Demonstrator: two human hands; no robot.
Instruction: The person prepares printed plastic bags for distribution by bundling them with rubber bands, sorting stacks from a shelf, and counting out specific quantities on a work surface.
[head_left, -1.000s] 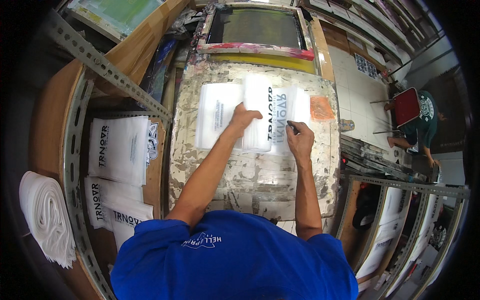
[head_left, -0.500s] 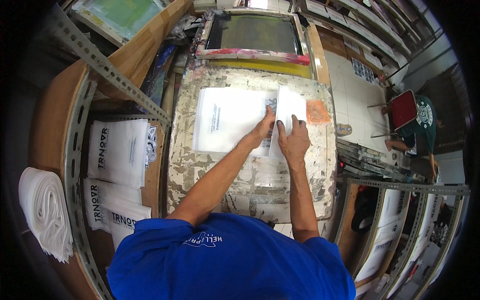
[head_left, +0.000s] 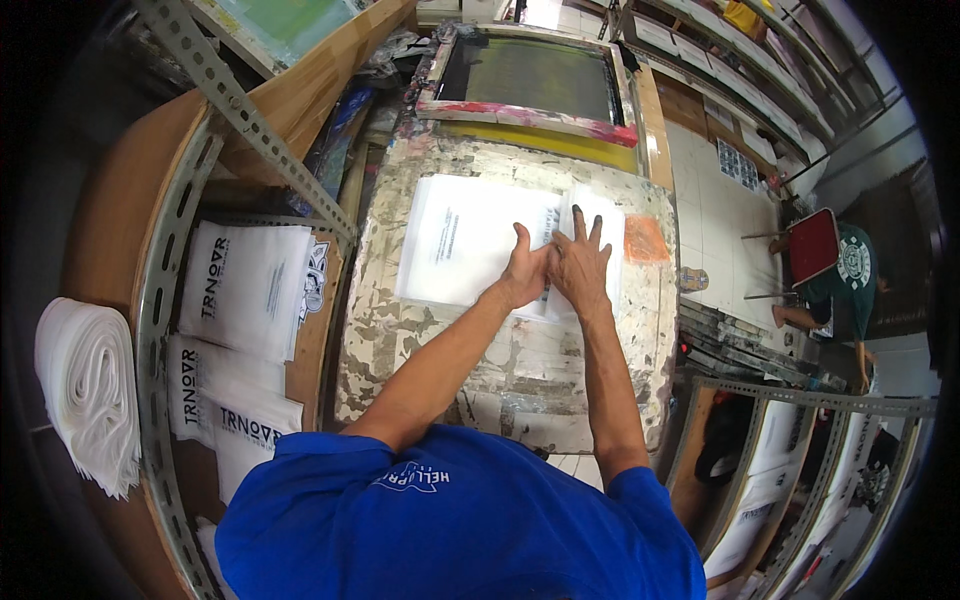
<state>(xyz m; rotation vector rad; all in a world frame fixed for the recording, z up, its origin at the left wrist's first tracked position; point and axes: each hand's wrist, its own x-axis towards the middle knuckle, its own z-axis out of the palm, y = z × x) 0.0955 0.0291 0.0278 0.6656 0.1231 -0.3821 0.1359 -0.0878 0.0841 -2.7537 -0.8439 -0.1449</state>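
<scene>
A white plastic bag (head_left: 470, 240) lies flat on the paint-stained printing table (head_left: 500, 370). My left hand (head_left: 525, 270) presses its right part with fingers together. Beside it, touching, my right hand (head_left: 582, 262) lies flat with fingers spread, over the bag's right edge and a second white piece (head_left: 608, 222). An orange patch (head_left: 645, 240) sits at the table's right side. Neither hand grips anything.
A framed printing screen (head_left: 530, 80) stands raised behind the table. Printed white bags (head_left: 250, 290) are stacked on the metal shelf at the left, with a folded white pile (head_left: 85, 390) further left. Another person (head_left: 850, 280) sits on the floor by a red stool at right.
The printed side of the bag has been covered or turned, so it shows mostly plain white. Both hands moved together toward the bag's right edge.
</scene>
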